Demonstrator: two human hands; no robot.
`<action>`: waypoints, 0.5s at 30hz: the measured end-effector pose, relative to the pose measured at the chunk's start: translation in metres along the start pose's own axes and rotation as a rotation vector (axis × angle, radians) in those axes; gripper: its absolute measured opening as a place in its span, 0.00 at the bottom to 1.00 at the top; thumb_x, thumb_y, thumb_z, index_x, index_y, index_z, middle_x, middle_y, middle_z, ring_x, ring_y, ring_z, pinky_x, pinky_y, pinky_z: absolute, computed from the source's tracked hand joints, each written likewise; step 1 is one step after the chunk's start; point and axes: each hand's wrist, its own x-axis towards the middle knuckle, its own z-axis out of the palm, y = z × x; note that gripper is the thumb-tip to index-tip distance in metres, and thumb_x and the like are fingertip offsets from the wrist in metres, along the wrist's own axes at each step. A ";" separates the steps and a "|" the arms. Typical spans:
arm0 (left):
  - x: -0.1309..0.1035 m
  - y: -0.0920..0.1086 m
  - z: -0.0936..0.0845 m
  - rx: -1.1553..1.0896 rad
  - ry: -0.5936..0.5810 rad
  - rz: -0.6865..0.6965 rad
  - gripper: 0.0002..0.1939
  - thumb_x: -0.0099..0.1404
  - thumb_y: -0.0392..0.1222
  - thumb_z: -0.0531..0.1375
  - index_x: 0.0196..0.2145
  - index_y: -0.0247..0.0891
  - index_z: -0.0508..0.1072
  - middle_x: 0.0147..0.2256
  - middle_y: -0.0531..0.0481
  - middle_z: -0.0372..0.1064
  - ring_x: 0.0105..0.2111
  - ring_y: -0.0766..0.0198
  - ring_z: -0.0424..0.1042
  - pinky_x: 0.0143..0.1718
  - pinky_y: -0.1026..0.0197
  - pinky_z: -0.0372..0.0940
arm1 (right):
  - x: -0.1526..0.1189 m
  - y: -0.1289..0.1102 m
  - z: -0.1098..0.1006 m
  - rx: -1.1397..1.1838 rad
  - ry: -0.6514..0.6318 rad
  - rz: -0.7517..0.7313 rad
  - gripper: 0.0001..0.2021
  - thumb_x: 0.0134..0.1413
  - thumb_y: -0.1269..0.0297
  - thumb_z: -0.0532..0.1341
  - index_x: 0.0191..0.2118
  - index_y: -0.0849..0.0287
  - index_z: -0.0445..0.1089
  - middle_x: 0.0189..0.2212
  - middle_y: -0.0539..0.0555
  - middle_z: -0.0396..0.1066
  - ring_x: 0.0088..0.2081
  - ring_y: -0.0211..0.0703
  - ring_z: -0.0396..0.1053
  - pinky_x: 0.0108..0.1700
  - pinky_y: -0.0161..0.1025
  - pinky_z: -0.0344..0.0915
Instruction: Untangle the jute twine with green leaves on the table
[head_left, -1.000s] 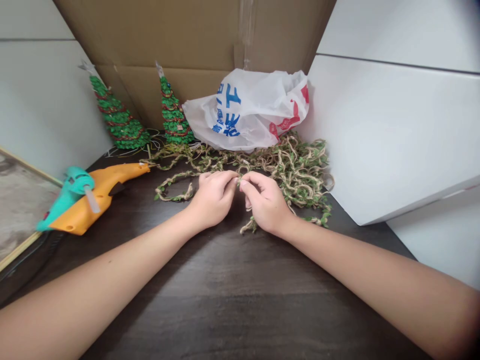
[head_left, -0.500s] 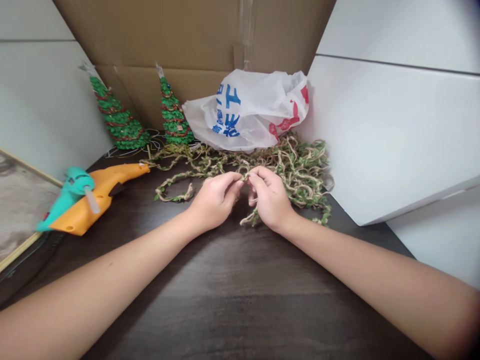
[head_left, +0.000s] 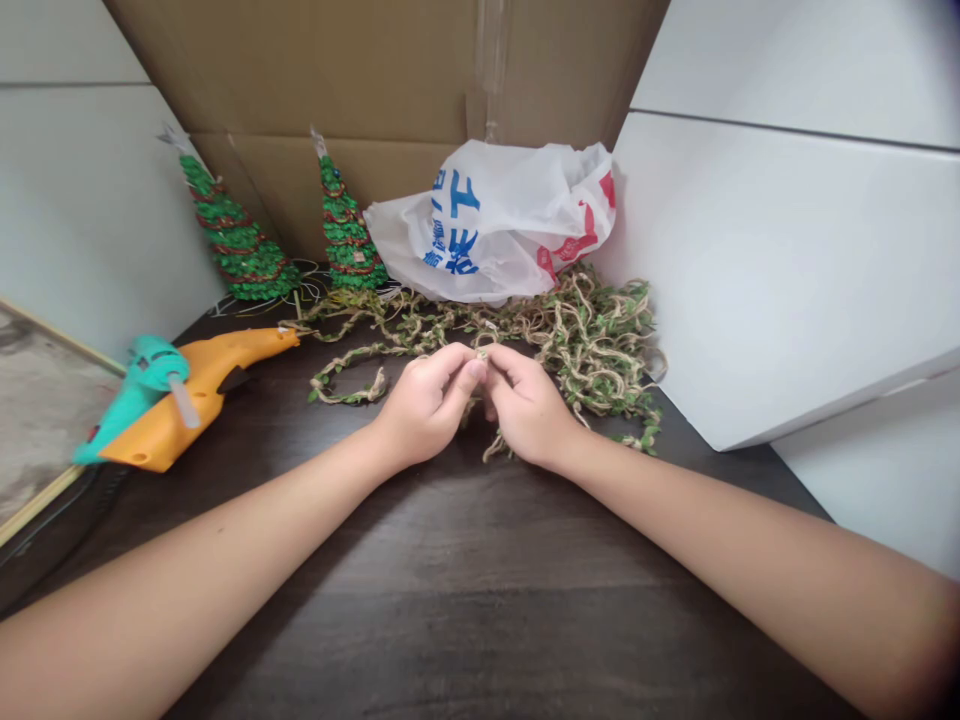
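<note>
My left hand (head_left: 431, 402) and my right hand (head_left: 529, 405) meet over the middle of the dark table, fingertips touching. Both are closed in a pinch on a leafy twine garland (head_left: 604, 350), a bit of which shows between the fingertips. The rest of the garland lies tangled behind and right of my right hand, and a loose strand curls out to the left of my left hand. One short end hangs below my right hand. My fingers hide most of the held part.
Two small green trees (head_left: 349, 235) and a white plastic bag (head_left: 510, 220) stand against a cardboard box (head_left: 322, 70). On the left lies a teal glue gun (head_left: 135, 395) on an orange holder (head_left: 214, 365). A white box (head_left: 780, 260) is at right.
My right hand has moved slightly left, closing the small gap between my fingertips. The garland end below it has shifted a little. My left hand has barely moved.
</note>
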 end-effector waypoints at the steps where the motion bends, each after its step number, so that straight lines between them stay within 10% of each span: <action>1: 0.000 0.000 0.000 0.012 0.020 -0.005 0.14 0.74 0.45 0.51 0.33 0.37 0.68 0.26 0.53 0.67 0.25 0.69 0.65 0.30 0.65 0.61 | -0.001 0.000 0.000 -0.025 -0.020 -0.012 0.14 0.67 0.59 0.52 0.29 0.55 0.59 0.24 0.47 0.61 0.30 0.38 0.60 0.33 0.37 0.59; 15: -0.001 -0.001 0.001 0.055 0.065 -0.113 0.10 0.75 0.43 0.49 0.36 0.39 0.63 0.25 0.56 0.62 0.23 0.69 0.60 0.27 0.64 0.56 | -0.003 -0.004 0.003 -0.120 -0.048 -0.022 0.13 0.67 0.59 0.51 0.32 0.57 0.64 0.25 0.48 0.63 0.30 0.38 0.62 0.36 0.38 0.60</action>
